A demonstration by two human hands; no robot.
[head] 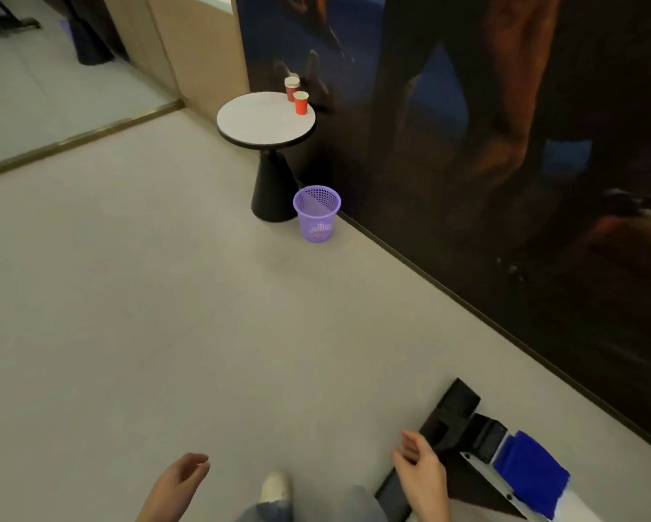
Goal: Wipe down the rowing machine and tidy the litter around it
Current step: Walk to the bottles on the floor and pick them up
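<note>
We look down on a pale grey floor (pixel 166 295) that runs along a dark wall (pixel 504 182) covered by a large printed picture. Our left hand (pixel 182 480) hangs empty with its fingers relaxed. Our right hand (pixel 420 470) is loosely curled and also holds nothing. It is just beside the black end of the rowing machine (pixel 455 420), which lies low at the bottom right, near the wall. A blue cloth (pixel 529 470) is draped over the machine's pale rail.

Farther along the wall stands a small round table (pixel 256 120) with a white top and a black cone base. It carries two red paper cups (pixel 300 102) near its far edge. A purple mesh wastebasket (pixel 316 212) sits on the floor beside the base. A brass-coloured strip (pixel 79 137) crosses the floor at upper left.
</note>
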